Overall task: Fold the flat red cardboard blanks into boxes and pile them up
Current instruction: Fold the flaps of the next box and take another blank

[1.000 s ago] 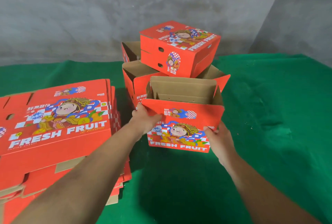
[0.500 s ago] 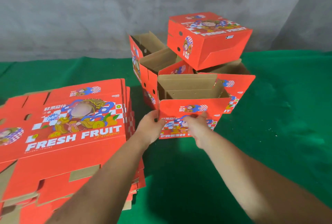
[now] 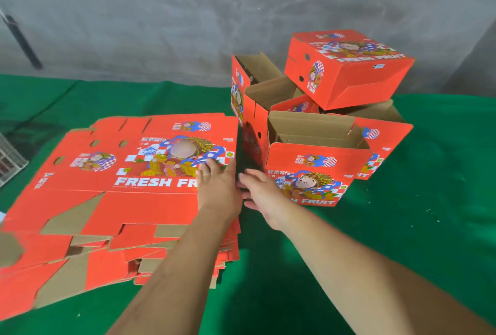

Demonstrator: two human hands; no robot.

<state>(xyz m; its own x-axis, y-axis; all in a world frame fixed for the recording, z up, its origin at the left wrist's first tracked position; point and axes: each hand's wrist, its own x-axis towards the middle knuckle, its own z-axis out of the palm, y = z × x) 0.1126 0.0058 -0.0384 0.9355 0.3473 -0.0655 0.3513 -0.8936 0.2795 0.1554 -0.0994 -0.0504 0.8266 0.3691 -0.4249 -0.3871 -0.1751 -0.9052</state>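
- Left hand [image 3: 214, 187] is lying flat, fingers spread, on the near right corner of the top flat red blank [image 3: 139, 173]; it is pressing, not gripping.
- Right hand [image 3: 261, 195] is hovering open and empty just right of the left hand, at the stack's [image 3: 107, 248] right edge.
- Newest open-topped folded box [image 3: 316, 171] is sitting just beyond the right hand on the green cloth [image 3: 429, 227], touching the other folded boxes [image 3: 257, 104].
- Risk: in peeling one blank, the fingers may be catching two; the sheets below are lying fanned and uneven.
- Risk: dragging the blank rightward may be knocking the near box.
- Risk: the closed box [image 3: 349, 66] on top of the pile, far right of both hands, is resting tilted; a bump could be tipping it off.
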